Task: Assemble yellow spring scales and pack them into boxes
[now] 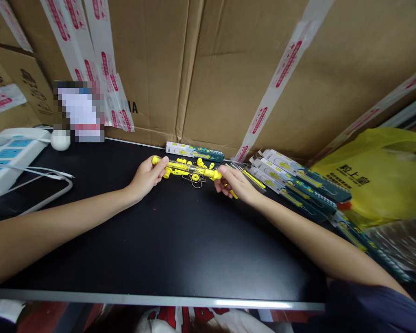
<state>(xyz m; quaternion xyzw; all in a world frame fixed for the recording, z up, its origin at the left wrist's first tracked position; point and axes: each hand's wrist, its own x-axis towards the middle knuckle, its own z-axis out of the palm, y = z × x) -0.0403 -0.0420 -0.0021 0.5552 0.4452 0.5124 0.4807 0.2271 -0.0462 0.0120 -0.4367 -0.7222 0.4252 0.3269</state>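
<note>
Black table [159, 240] with cardboard boxes [208, 69] behind it. Packs [298, 182] stacked to the right. Clear tube with yellow ends [186, 168] just above the table's far side, long axis left-right, near level. Left hand [146, 176] fingers closed on the left end. Right hand [235, 183] pinches the right end.

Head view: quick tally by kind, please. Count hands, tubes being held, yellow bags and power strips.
hands: 2, the left hand and the right hand
clear tube with yellow caps: 1, held at both ends
yellow bag: 1
white power strip: 1
Total: 5
</note>
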